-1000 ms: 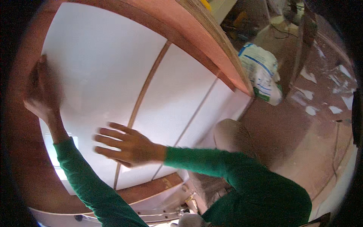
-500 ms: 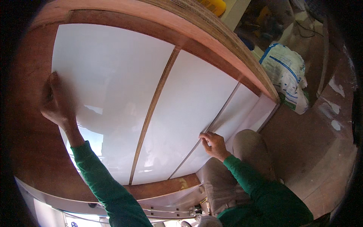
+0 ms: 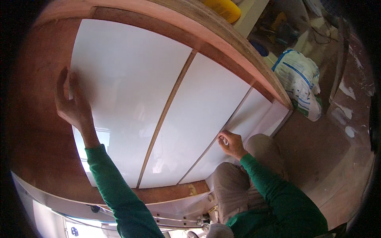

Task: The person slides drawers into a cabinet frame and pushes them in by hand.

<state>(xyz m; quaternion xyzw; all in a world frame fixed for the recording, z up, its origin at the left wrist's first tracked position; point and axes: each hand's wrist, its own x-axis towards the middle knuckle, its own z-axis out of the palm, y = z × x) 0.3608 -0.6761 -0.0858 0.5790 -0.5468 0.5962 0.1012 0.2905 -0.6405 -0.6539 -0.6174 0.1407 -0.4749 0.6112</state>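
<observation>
White panel (image 3: 131,91) beside left hand (image 3: 74,107), now opening wider at its edge, so apparently ungripped there; right hand (image 3: 232,145) curled at narrow seam (image 3: 199,159), hold unclear.

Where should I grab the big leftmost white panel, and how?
Probably take the white panel by its left edge, from the left, where the left hand is: its broad, glossy face offers little to grip, and a brown strip borders its right side.
</observation>
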